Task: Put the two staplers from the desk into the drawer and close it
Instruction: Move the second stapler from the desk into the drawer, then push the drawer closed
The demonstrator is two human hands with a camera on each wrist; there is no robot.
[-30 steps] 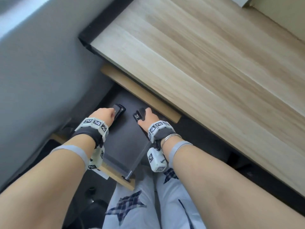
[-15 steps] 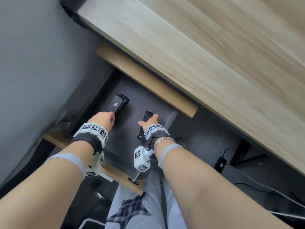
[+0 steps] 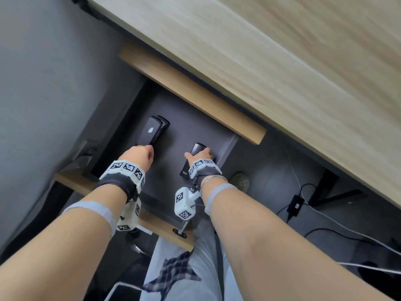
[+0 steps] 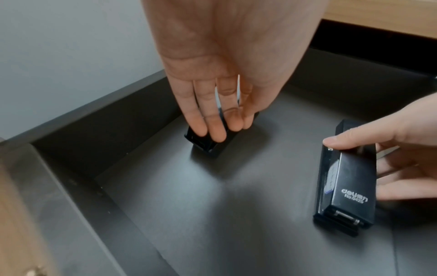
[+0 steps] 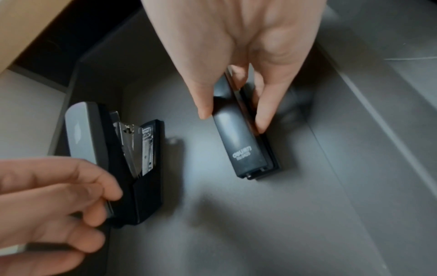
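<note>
Dark grey laminate lines the drawer (image 3: 191, 127), and I take that drawer as my landmark: it stands pulled out from under the wooden desk (image 3: 282, 72), and both staplers sit on its floor. Toward the drawer's wall-side edge lies the grey-topped stapler (image 3: 153, 131), its arm lifted a little so the metal magazine shows in the right wrist view; my left hand (image 3: 138, 156) has its fingertips (image 4: 212, 130) curled over the near end, thumb on the other flank, a light pinch. Toward the drawer's opposite side lies the black stapler (image 5: 241, 142) with white lettering, and my right hand (image 3: 198, 157) grips it across its width, thumb on one side and fingers on the other. I cannot tell whether either base is fully settled or just grazing the floor. I judge these as dense, rigid pieces with smooth plastic shells: heavy for their size, not fragile, apt to slide on laminate if dropped rather than set. The hinged top makes an end-hold sloppy, so the flanks of the base, mid-length, are the sound place to grip. What remains, as I read it, is to let go of both and push the wooden drawer front (image 3: 152, 222) in.
</note>
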